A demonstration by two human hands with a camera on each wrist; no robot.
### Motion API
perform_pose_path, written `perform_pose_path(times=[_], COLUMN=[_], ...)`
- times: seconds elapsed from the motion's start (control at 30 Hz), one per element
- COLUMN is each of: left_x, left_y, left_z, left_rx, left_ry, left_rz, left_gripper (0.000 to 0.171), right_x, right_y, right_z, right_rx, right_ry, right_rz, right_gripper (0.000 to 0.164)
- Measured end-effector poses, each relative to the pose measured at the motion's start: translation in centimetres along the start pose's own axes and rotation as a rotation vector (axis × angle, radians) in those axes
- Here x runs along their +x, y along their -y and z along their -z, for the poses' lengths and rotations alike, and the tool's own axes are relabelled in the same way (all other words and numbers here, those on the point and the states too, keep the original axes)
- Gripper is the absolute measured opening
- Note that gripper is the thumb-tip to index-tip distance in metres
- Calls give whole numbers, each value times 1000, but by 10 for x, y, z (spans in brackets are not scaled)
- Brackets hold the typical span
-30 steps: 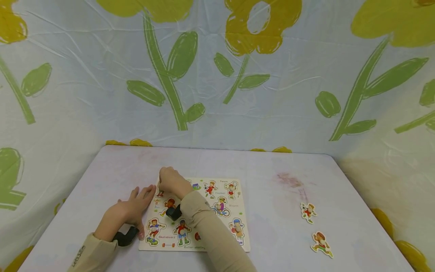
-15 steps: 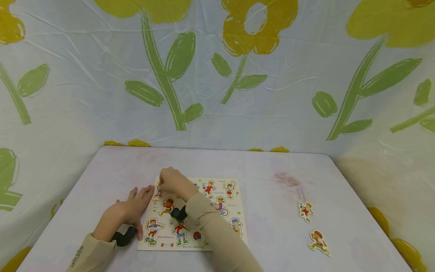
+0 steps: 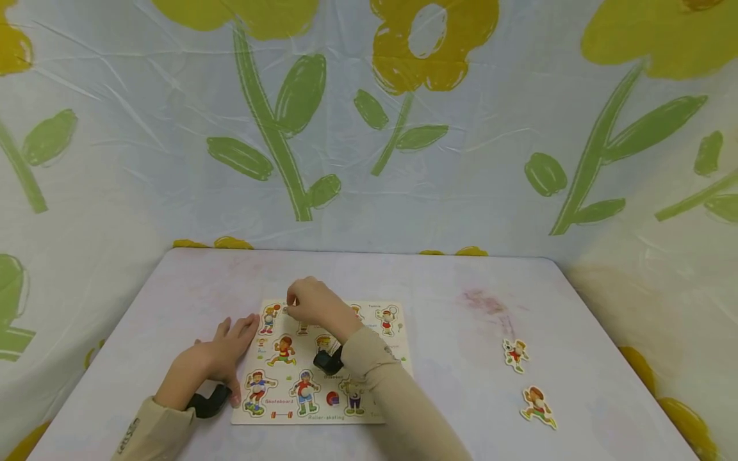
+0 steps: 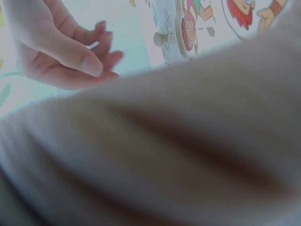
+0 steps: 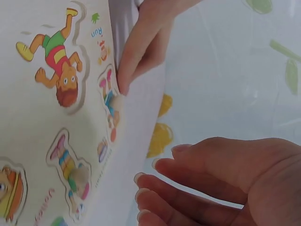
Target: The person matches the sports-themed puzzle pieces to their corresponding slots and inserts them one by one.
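A wooden knob puzzle board (image 3: 279, 390) with sports figures lies on the table. My left hand (image 3: 221, 349) rests at the board's left edge with its fingers spread. My right hand (image 3: 314, 302) hangs over the back of the board, fingers loosely bent; nothing shows between thumb and fingertips in the right wrist view, where this hand (image 5: 225, 181) stands apart from the pieces. Nearest are a table-tennis figure piece (image 3: 268, 319) in the back left corner and a volleyball figure piece (image 5: 77, 174). The runner recess (image 5: 59, 61) shows a printed picture without a knob.
Two loose pieces lie on the table at the right: a football figure (image 3: 515, 355) and a runner figure (image 3: 537, 408). Other knobbed figures, such as a skateboarder (image 3: 256, 392) and a roller skater (image 3: 304, 392), sit in the board. A flowered cloth (image 3: 461, 192) hangs behind.
My right hand has come off the table-tennis figure piece and moved to the right, leaving that piece in its place in the corner. The left hand stays at the board's edge.
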State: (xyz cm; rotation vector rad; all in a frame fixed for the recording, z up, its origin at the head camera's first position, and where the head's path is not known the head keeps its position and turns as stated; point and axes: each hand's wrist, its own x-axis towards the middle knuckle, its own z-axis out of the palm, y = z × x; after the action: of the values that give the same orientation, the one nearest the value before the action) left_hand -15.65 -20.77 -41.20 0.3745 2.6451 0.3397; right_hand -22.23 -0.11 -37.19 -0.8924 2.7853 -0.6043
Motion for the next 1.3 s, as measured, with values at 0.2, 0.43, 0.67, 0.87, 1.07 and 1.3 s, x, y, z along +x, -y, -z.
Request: perform_pose_path(times=[0.2,0.43,0.67,0.87,1.07,1.3], left_x=[2,2,0,0,2,4], left_y=[3,3,2,1,2,5], left_z=[-3,-3,-2,-2,-3,-4], left_rx=[0,-20,-37,-48,-46,-36], left_ry=[1,-3,-1,5,12,17], left_rz=[5,4,4,7,14,17], left_gripper=[150,151,152,152,152,153], right_x=[-17,-34,-50,-65,-84,-106], right_y=[-9,-24,-36,-45,-60,-81], right_z=[14,25,35,44,54,64], right_rx=[25,57,31,12,26,56], right_ry=[-44,-76,-139,-180,-226,-266], right_rz=[16,4,14,16,-14,-33], right_gripper=[10,10,11,11,10,9])
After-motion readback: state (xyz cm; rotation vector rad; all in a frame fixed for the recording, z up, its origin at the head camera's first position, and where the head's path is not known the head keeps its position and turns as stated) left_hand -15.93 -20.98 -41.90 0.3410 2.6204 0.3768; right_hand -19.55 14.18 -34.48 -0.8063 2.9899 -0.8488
